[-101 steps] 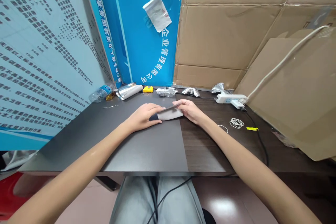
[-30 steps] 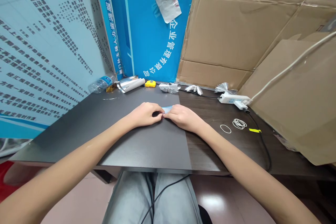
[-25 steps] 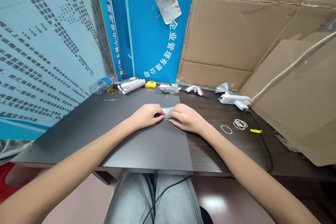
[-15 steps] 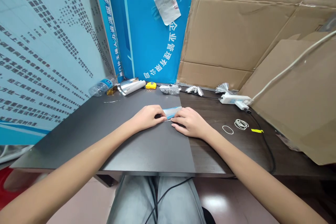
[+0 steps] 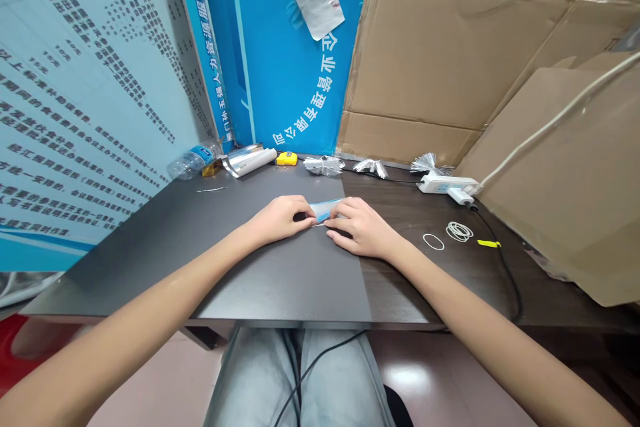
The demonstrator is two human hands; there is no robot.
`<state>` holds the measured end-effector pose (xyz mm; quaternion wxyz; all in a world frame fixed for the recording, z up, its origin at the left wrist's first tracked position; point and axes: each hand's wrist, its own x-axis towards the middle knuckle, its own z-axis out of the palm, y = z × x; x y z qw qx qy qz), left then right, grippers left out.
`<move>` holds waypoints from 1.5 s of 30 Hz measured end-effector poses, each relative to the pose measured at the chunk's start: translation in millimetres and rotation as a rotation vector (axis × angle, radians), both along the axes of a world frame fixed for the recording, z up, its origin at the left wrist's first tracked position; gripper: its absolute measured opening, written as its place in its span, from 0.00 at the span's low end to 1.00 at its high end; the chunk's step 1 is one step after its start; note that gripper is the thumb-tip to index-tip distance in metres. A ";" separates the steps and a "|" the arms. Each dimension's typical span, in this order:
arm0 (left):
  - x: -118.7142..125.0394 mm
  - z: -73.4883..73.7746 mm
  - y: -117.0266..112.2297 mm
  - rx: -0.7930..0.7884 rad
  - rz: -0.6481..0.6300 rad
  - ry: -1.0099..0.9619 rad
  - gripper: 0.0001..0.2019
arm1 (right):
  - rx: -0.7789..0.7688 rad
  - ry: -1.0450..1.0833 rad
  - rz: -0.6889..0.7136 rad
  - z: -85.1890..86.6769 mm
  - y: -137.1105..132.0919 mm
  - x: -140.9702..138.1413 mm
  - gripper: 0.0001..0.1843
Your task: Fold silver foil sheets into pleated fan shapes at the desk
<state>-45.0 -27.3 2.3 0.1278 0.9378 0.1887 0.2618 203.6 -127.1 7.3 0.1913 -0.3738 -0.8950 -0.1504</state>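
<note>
Dark table [image 5: 280, 287] in a corner of cardboard [image 5: 440, 60] and a blue board [image 5: 285, 80].
The left hand [image 5: 277, 220] and right hand [image 5: 363, 230] pinch a blue strip [image 5: 324, 211] mid-table; a plastic bottle [image 5: 193, 163] lies at the far left corner.

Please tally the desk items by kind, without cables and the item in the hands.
Plastic bottle: 1
Silver roll: 1
Gold scrap: 1
Silver sliver: 1
Yellow case: 1
Silvery bundles: 3
Power strip: 1
White rings: 2
Yellow strip: 1
Total: 12
</note>
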 end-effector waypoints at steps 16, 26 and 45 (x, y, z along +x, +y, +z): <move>5.6 -1.7 -1.7 -0.020 0.096 0.051 0.10 | 0.106 -0.017 0.053 1.8 0.4 -2.0 0.12; 4.5 0.0 -1.8 -0.053 0.094 0.043 0.11 | 0.127 -0.024 0.062 2.0 0.6 -0.8 0.12; 2.9 1.4 -3.8 -0.041 0.088 0.042 0.12 | 0.112 -0.001 0.057 -0.9 1.8 -0.5 0.12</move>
